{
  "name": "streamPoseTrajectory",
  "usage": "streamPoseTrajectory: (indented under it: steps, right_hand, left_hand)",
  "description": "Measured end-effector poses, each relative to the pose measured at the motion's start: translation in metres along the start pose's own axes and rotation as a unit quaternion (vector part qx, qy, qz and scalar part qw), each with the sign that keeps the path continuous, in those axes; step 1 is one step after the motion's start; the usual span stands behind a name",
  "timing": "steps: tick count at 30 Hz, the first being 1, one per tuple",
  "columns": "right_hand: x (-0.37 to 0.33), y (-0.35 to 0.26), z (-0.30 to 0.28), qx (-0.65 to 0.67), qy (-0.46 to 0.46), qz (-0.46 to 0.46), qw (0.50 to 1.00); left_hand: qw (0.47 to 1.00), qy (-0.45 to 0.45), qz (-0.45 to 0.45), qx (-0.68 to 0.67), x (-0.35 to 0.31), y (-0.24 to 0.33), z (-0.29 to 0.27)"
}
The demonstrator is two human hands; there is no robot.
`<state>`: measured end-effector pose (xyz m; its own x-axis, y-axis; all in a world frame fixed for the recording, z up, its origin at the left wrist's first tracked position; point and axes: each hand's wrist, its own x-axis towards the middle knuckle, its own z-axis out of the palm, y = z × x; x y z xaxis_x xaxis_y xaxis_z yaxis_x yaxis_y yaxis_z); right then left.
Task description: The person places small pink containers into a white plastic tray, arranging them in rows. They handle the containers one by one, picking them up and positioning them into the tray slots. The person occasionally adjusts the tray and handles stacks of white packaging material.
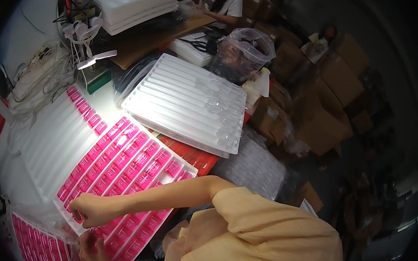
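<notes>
Large white ribbed plastic tray (167, 178): lies under and up-right of the hands, long rows running lower left to upper right. Bare right hand (94, 210): fingers curled, over the tray's lower-left end, nearer its middle. Bare left hand (94, 254): just below, fingers bent. Small glossy pink rectangular cases (110, 173): fill most rows; cannot tell whether either hand grasps one

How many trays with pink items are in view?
3: a tray under the right hand, a mostly bare tray left of that, a third tray lower left. More may be hidden beneath.
</notes>
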<state>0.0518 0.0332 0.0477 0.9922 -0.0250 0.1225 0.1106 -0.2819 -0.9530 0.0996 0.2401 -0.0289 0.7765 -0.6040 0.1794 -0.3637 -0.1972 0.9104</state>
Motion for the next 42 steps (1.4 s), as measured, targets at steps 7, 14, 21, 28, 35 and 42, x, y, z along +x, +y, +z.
streamPoseTrajectory:
  steps: [7, 14, 21, 28, 35, 42]
  right_hand:
    - [-0.019, 0.004, 0.006, -0.070, -0.020, -0.021, 0.997]
    - [-0.018, 0.005, 0.045, -0.103, 0.117, -0.108, 0.982]
    - [-0.013, 0.011, 0.052, 0.173, 0.252, -0.022, 0.952]
    - [-0.013, -0.001, 0.050, 0.218, 0.110, 0.157, 0.957]
    - [-0.023, 0.014, -0.004, 0.151, 0.220, 0.089, 0.960]
    - [-0.037, 0.022, -0.010, 0.165, 0.224, 0.119, 0.953]
  left_hand:
    - [0.993, -0.093, -0.017, 0.065, -0.005, 0.041, -0.009]
    - [0.980, -0.073, -0.095, -0.162, -0.007, 0.024, 0.004]
    - [0.982, -0.021, -0.068, -0.177, 0.000, 0.047, 0.002]
    - [0.978, 0.051, -0.080, -0.188, -0.002, 0.042, -0.001]
    - [0.982, 0.017, 0.075, 0.173, 0.019, 0.037, -0.018]
    - [0.968, 0.010, 0.110, 0.224, 0.023, 0.028, -0.018]
